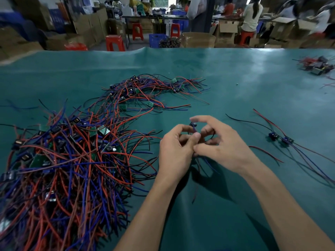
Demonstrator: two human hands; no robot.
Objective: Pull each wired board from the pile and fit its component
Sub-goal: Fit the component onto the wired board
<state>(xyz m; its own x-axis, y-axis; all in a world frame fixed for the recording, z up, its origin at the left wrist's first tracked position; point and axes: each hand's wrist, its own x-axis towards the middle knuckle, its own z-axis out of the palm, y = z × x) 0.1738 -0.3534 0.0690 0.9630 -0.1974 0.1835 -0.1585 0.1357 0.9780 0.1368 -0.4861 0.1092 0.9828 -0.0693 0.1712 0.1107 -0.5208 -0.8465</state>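
A big pile of small green boards with red, blue and black wires (68,160) covers the left of the green table (235,84). A thinner spread of wired boards (150,91) trails toward the far middle. My left hand (174,151) and my right hand (221,144) meet above the table centre, both pinching one small wired board (193,126). Its wires (201,163) hang down between my wrists. The board itself is mostly hidden by my fingers.
Two wired boards (281,138) lie to the right of my hands with long wires trailing. A small heap of dark parts (317,66) sits at the far right. Beyond the table's far edge stand red stools, cardboard boxes and seated people.
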